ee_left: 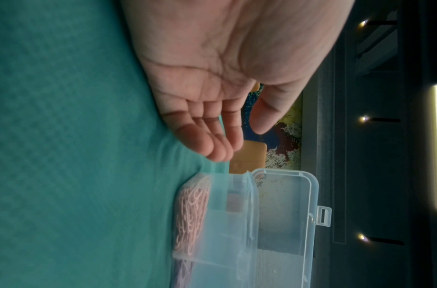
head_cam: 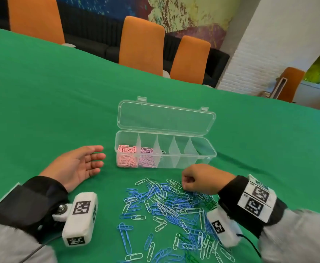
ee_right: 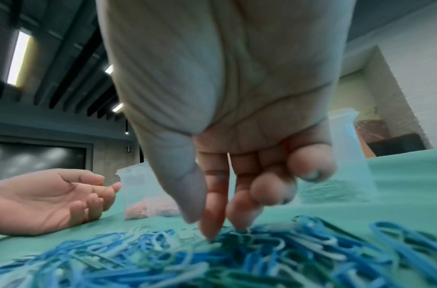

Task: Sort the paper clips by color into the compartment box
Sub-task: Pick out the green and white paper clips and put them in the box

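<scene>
maybe the right hand (head_cam: 200,180), fingers bent down onto the loose clips (head_cam: 171,209) beside the compartment box (head_cam: 208,155), will lift tangled blue and green together, while the left hand (head_cam: 75,166) lies open.

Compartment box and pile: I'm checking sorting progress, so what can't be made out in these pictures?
- Third compartment of the compartment box: something dark past the divider, head view, too small to identify.
- Right hand: whether it pinches a clip is unclear; knuckles hide its fingertips in the head view, blur in the right wrist view.
- Pile of paper clips: cut off by the head view's bottom edge, partly covered by the right wrist camera.
</scene>
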Motion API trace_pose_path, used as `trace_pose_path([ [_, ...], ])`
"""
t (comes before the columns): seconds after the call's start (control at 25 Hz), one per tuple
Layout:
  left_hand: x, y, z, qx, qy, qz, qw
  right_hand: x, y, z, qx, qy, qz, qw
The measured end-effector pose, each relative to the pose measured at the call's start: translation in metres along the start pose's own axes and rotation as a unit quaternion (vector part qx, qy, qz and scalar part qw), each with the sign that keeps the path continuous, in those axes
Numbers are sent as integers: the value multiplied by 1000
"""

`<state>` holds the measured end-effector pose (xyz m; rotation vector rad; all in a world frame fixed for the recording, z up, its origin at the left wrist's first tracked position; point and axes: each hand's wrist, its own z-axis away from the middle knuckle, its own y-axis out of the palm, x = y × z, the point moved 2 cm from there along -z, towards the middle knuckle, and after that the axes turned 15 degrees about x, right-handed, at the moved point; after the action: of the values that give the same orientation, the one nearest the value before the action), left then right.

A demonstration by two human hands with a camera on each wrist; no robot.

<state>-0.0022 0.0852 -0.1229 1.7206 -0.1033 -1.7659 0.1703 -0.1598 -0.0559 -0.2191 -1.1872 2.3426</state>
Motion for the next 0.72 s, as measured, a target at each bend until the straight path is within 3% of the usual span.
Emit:
trace_pose_path([
  [0.2,1,-1,0,-8,-2,-23,1000,35,4,-3,14,-93,-25,995],
  [0.4,0,2,2,-4,1,-24,1000,41,10,-7,13,-73,2,997],
  [0.72,3,5,2,2,1,-40,999,30,9,7,-15,-64,-144,987],
])
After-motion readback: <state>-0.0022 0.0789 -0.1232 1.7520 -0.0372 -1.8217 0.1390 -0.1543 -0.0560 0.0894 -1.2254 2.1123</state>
